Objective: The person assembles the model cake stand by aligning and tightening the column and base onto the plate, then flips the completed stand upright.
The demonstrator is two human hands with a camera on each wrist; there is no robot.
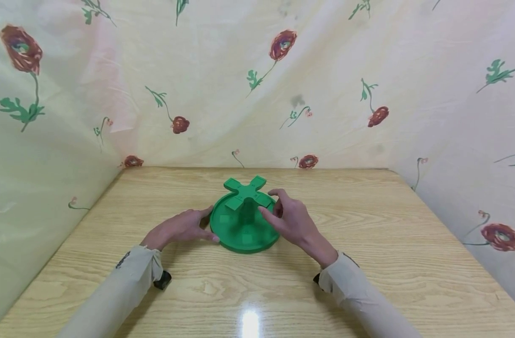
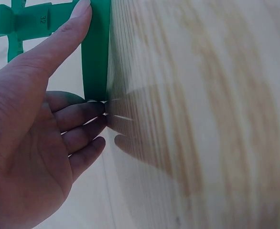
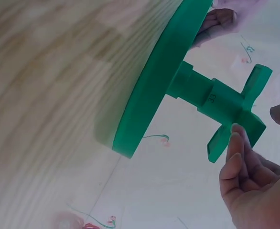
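Observation:
On the table stands a round green base point(image 1: 232, 241) with a low raised rim. A post point(image 3: 204, 95) rises from its middle, marked "33" in the right wrist view. Topping the post is a green cross-shaped piece point(image 1: 246, 191) with flat paddle-like arms. My left hand point(image 1: 184, 226) grips the base's left rim, its thumb in front and fingers farther back. The left wrist view shows those fingertips point(image 2: 94, 112) low against the rim, close to the tabletop. My right hand point(image 1: 294, 220) is at the cross's right arm, thumb and fingers apart, fingertips point(image 3: 235, 136) overlapping that arm.
The wood-grain table point(image 1: 367, 225) extends on both sides and in front of the base. A flowered cloth point(image 1: 223, 94) hangs behind the table and along its sides. Dark wrist straps point(image 1: 163, 280) show at the sleeve cuffs.

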